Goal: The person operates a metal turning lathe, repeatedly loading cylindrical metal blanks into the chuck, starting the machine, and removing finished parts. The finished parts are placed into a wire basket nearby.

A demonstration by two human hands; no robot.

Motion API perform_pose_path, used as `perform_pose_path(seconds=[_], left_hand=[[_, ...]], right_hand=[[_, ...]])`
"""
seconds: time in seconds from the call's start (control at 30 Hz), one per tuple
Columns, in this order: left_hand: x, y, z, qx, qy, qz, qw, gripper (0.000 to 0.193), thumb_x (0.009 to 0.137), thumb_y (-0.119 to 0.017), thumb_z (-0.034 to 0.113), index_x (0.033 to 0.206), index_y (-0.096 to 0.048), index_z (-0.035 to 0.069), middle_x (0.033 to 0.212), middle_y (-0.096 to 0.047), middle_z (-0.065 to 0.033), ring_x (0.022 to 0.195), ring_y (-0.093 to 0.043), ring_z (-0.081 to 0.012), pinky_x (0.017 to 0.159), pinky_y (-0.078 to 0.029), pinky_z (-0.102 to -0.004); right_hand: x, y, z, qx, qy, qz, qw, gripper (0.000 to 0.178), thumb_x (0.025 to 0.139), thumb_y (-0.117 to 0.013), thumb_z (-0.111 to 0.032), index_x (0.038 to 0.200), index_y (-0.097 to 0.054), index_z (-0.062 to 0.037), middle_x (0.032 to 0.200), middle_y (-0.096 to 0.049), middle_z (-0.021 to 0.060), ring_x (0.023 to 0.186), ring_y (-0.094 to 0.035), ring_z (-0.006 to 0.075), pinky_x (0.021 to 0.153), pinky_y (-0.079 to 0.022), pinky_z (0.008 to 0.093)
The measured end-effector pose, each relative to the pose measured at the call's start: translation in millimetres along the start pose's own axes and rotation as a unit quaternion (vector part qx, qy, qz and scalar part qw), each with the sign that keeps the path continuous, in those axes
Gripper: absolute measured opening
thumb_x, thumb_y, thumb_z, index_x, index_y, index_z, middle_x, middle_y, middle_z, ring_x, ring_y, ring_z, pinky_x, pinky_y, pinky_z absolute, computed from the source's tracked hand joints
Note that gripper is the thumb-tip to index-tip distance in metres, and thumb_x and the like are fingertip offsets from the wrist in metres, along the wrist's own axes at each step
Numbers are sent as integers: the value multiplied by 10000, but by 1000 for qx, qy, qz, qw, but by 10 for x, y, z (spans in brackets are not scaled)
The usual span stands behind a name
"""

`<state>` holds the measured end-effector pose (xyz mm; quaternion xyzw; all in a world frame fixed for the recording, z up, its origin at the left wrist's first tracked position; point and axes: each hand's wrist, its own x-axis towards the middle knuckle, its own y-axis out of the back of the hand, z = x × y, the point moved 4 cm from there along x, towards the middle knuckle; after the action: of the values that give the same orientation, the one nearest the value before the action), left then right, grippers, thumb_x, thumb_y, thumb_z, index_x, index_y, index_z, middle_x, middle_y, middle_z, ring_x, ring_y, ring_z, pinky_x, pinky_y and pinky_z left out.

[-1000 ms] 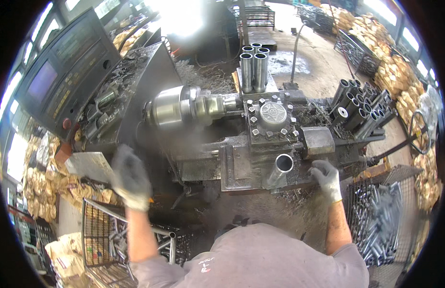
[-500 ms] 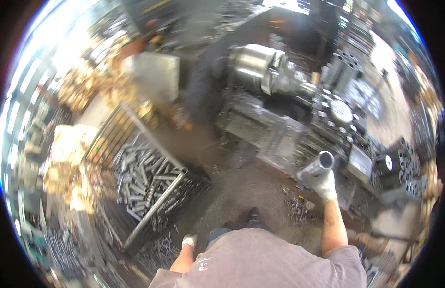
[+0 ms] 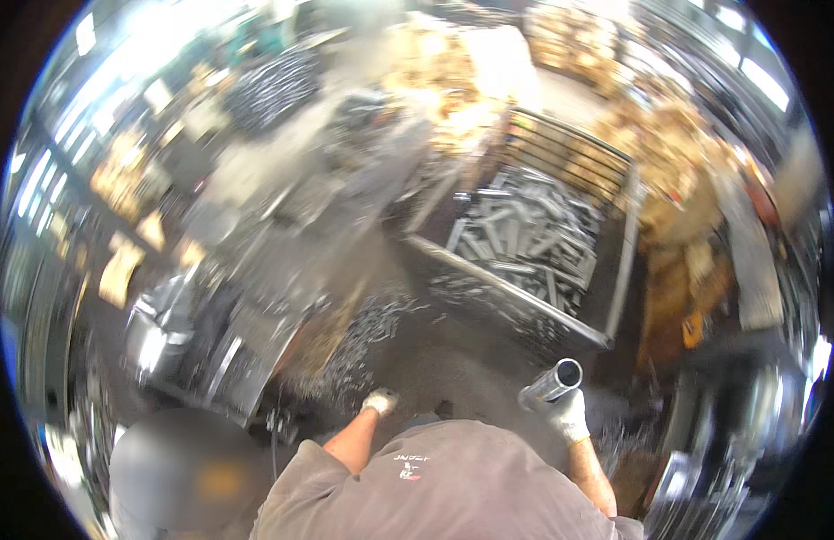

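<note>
A shiny, hollow metal tube (image 3: 547,385) tilts, open end up, in the gloved right fingers (image 3: 561,415).

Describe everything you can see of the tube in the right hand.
The tube is a short, straight, hollow cylinder, grey and shiny like bare metal. Its round open end shows a bright rim and a dark inside, and faces up toward the camera; the body slants down to the left, where the other end is blurred. The gloved right hand grips it from the right side. In the picture it appears below the near rim of the wire-sided bin.
</note>
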<state>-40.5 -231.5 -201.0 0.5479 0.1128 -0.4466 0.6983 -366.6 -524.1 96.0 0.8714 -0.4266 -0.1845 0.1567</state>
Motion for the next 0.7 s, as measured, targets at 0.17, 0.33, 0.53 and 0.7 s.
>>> perform_pose_path(seconds=[0.17,0.33,0.53,0.7], left_hand=[[-649,214,-1277,-186,171,146,956,533,958,-577,453,1241,-759,40,1347,-712,-234,1239,-698,-395,1009,-545,-502],[-1597,-968,-2621,-659,339,293,604,526,1021,-571,417,1281,-713,-17,1201,-773,-165,1018,-753,-340,837,-580,-471],[-3014,-1027,-2338,-386,565,693,226,651,1096,-441,553,1342,-634,-18,1290,-723,-260,1083,-714,-478,963,-550,-566],[-3505,508,-1701,-313,539,747,231,493,1085,-502,459,1320,-649,51,1283,-698,-282,1145,-672,-522,985,-526,-563]], right_hand=[[658,-1216,-683,-89,150,-235,956,312,799,-880,-90,1061,-713,-66,982,-757,26,879,-725,135,806,-602,333],[1125,-2389,-1573,-97,225,-419,874,351,806,-868,-112,1112,-702,-71,1039,-766,50,914,-738,161,809,-605,330],[1523,-3721,-2796,-108,350,-443,818,330,780,-942,-277,922,-783,-25,841,-803,80,808,-779,150,750,-618,332],[2116,-4654,-2991,-151,414,-451,776,362,763,-922,-320,927,-782,-29,844,-796,153,805,-795,227,753,-627,372]])
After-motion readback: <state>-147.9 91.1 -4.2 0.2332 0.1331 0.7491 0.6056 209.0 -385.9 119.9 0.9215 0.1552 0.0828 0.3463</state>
